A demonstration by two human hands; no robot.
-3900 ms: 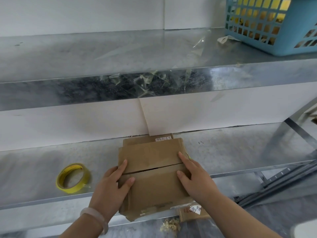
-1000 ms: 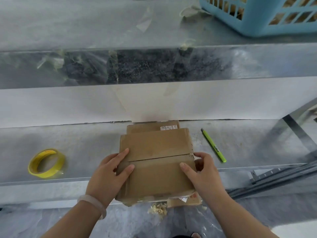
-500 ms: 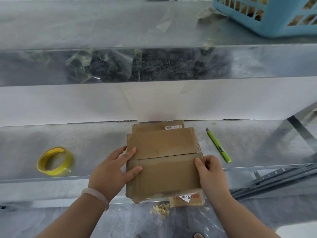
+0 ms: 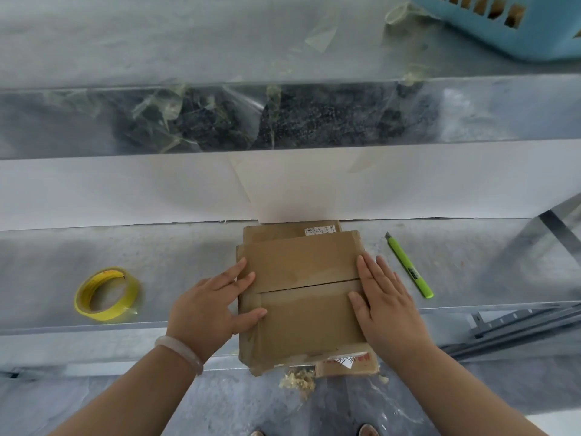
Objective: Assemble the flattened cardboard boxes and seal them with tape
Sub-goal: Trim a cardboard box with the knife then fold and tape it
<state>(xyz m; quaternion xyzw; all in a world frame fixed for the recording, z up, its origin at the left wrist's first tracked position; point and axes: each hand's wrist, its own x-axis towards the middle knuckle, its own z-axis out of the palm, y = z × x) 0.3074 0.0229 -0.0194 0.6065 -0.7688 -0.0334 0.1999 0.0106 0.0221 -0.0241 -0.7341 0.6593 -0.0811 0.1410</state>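
A tape roll (image 4: 105, 294) lies well left of your left hand (image 4: 213, 305), whose straight fingers press flat on the box's (image 4: 301, 297) left edge. The box sits between your palms on the shelf (image 4: 188, 253). Your right hand (image 4: 385, 302), fingers extended, presses its right edge; a cutter (image 4: 408, 265) lies just right of it.

The grey galvanized metal shelf (image 4: 188, 247) carries a yellow tape roll (image 4: 107, 314), a stack of brown cardboard boxes (image 4: 298, 262) overhanging its front edge, and a slim green utility knife (image 4: 408, 269).
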